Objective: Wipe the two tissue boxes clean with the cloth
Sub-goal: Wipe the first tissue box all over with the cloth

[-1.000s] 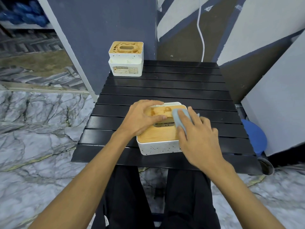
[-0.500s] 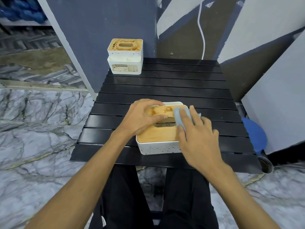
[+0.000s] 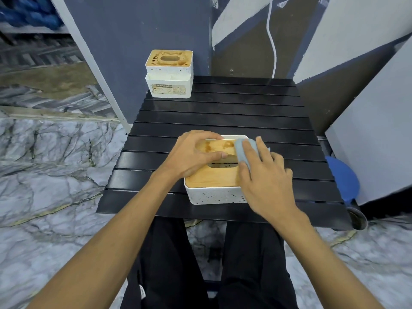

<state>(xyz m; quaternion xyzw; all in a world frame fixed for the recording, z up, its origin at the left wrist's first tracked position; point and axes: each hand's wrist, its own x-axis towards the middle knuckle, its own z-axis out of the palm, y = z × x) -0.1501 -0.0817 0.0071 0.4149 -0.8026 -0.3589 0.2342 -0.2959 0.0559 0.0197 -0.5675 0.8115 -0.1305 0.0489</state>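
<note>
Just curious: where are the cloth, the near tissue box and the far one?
cloth (image 3: 239, 151), head view, left edge.
near tissue box (image 3: 214, 178), head view, wooden lid.
far tissue box (image 3: 169, 89), head view, front label.

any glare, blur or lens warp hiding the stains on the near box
Head view: wide-angle warp bows the table edges; light is soft, only a dull sheen on the far slats; stains on the near tissue box lid read sharply, though the right hand and cloth cover its right side.
</note>
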